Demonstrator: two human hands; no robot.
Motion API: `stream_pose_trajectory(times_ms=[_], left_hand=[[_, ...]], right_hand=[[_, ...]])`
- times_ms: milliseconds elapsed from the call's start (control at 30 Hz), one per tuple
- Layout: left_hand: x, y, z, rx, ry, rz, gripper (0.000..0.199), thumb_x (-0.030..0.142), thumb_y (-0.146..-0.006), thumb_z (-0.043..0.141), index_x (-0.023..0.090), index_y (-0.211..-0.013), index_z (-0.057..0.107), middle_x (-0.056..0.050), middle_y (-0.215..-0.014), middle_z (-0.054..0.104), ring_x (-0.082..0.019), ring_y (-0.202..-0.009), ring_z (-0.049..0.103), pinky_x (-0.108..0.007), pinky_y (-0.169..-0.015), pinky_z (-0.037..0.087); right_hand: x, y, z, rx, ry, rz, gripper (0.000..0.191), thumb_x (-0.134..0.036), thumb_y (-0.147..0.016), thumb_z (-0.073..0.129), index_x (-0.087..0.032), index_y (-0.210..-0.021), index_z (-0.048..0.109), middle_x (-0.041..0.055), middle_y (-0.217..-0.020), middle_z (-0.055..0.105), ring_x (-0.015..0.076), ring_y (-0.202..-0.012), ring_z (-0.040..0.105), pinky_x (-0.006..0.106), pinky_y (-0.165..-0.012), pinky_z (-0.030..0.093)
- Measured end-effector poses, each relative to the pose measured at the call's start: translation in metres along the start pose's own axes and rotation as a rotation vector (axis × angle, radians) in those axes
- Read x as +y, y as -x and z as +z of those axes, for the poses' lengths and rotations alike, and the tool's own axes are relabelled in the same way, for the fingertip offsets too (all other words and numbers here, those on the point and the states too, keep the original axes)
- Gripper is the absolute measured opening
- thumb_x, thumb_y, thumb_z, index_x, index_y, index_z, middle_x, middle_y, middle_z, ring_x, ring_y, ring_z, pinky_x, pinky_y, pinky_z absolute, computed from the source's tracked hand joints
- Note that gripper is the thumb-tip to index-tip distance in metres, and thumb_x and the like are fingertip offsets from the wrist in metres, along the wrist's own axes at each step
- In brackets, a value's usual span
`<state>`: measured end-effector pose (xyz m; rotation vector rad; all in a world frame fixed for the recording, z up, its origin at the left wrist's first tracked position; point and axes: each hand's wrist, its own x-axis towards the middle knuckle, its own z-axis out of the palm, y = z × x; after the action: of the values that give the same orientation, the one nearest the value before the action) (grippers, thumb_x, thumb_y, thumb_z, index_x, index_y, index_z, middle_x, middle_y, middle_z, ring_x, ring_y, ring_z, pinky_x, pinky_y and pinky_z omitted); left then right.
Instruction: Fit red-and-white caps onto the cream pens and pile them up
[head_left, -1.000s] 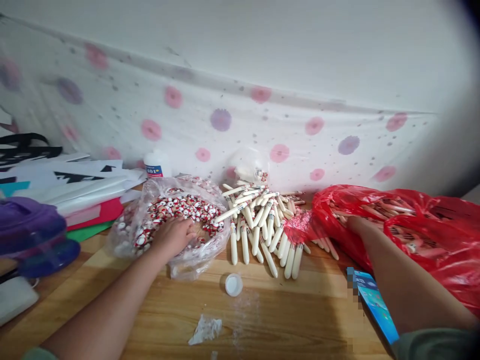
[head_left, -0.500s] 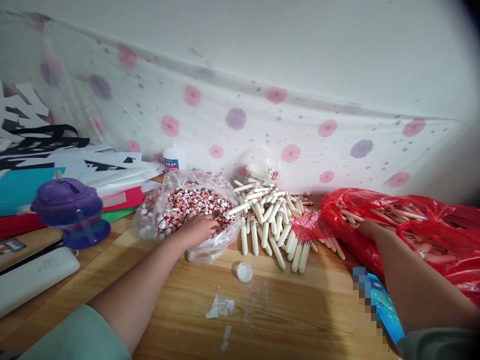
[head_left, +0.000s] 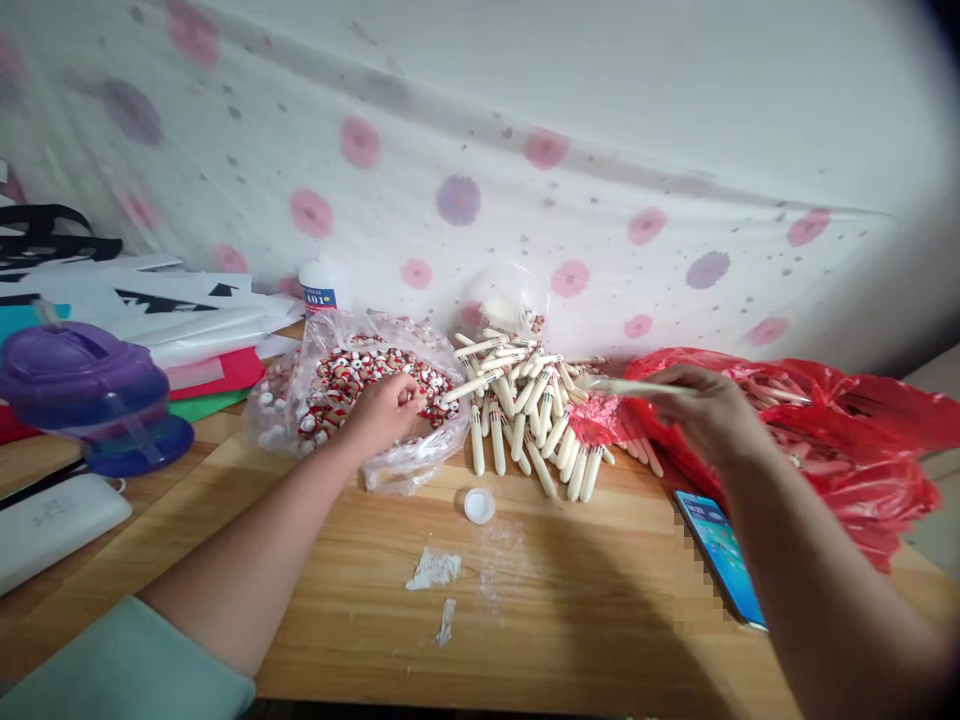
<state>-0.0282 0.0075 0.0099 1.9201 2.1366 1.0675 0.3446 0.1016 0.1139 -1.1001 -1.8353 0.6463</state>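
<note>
left hand point(head_left: 382, 405): was curled in the clear bag point(head_left: 420, 460) of red-white caps point(head_left: 352, 372), grip contents hidden
right hand point(head_left: 705, 412): pinched a cream pen barrel point(head_left: 634, 386) over the red bag point(head_left: 825, 440)
barrel axis: lay left-right, tip toward the left hand, apart from it
pen pile point(head_left: 525, 420): sat between both hands

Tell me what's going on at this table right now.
A person sits at a wooden table. Their left hand is down in a clear plastic bag of small red-and-white caps. Their right hand holds one cream-coloured pen barrel above the mouth of a red plastic bag holding more barrels. A pile of pens lies between the two bags, with a glue bottle behind and a phone near the right arm.
</note>
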Motion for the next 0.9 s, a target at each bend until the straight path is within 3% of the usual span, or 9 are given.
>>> stream_pose_trajectory(times_ms=[100, 167, 233, 333, 633, 800, 900], left_hand=[[0.008, 0.004, 0.001, 0.023, 0.301, -0.021, 0.023, 0.041, -0.082, 0.051, 0.020, -0.091, 0.053, 0.002, -0.076, 0.058, -0.014, -0.067, 0.054, -0.025, -0.062, 0.041], [0.013, 0.007, 0.003, -0.012, 0.482, -0.039, 0.021, 0.040, -0.080, 0.055, 0.021, -0.089, 0.052, 0.004, -0.070, 0.056, -0.013, -0.063, 0.054, -0.024, -0.059, 0.041], [0.015, 0.009, 0.006, -0.068, 0.565, -0.055, 0.018, 0.036, -0.079, 0.057, 0.021, -0.087, 0.051, 0.004, -0.069, 0.055, -0.013, -0.062, 0.054, -0.024, -0.058, 0.041], [0.017, 0.011, 0.010, -0.107, 0.628, -0.072, 0.018, 0.032, -0.077, 0.058, 0.020, -0.090, 0.053, 0.003, -0.073, 0.058, -0.013, -0.064, 0.056, -0.024, -0.060, 0.042], [0.026, 0.017, 0.009, -0.179, 0.478, 0.014, 0.014, 0.032, -0.077, 0.059, 0.019, -0.080, 0.056, 0.003, -0.072, 0.055, -0.011, -0.067, 0.050, -0.022, -0.062, 0.039], [0.028, 0.017, 0.014, -0.230, 0.565, -0.013, 0.022, 0.029, -0.075, 0.059, 0.018, -0.094, 0.060, 0.001, -0.082, 0.062, -0.013, -0.074, 0.056, -0.023, -0.066, 0.042], [0.026, 0.017, 0.019, -0.263, 0.540, -0.027, 0.021, 0.031, -0.074, 0.061, 0.018, -0.091, 0.062, -0.001, -0.082, 0.065, -0.014, -0.075, 0.058, -0.024, -0.066, 0.043]], right_hand=[[-0.024, 0.040, 0.063, -0.479, 0.004, -0.002, 0.021, -0.034, -0.067, 0.072, -0.016, -0.074, 0.063, -0.0007, -0.058, 0.056, 0.0105, -0.049, 0.046, 0.023, -0.045, 0.034], [-0.030, 0.054, 0.094, -0.559, 0.097, -0.089, 0.014, -0.023, -0.066, 0.070, -0.017, -0.073, 0.059, -0.0030, -0.060, 0.054, 0.0091, -0.053, 0.045, 0.020, -0.047, 0.033], [-0.030, 0.059, 0.112, -0.568, 0.147, -0.153, 0.012, -0.017, -0.066, 0.068, -0.017, -0.072, 0.057, -0.0042, -0.061, 0.053, 0.0081, -0.055, 0.044, 0.019, -0.049, 0.033], [-0.025, 0.056, 0.121, -0.607, 0.117, -0.169, 0.008, -0.014, -0.067, 0.066, -0.017, -0.072, 0.060, -0.0041, -0.061, 0.055, 0.0074, -0.054, 0.045, 0.019, -0.048, 0.032], [-0.013, 0.068, 0.147, -0.650, -0.011, -0.122, 0.011, -0.023, -0.071, 0.070, -0.017, -0.075, 0.061, -0.0025, -0.063, 0.059, 0.0092, -0.055, 0.050, 0.020, -0.051, 0.037], [-0.004, 0.069, 0.150, -0.617, 0.144, -0.228, 0.017, -0.021, -0.077, 0.065, -0.016, -0.063, 0.058, -0.0033, -0.056, 0.051, 0.0080, -0.052, 0.043, 0.021, -0.050, 0.032], [-0.001, 0.068, 0.148, -0.615, 0.135, -0.261, 0.018, -0.021, -0.076, 0.066, -0.016, -0.062, 0.057, -0.0038, -0.055, 0.050, 0.0078, -0.052, 0.042, 0.020, -0.049, 0.031]])
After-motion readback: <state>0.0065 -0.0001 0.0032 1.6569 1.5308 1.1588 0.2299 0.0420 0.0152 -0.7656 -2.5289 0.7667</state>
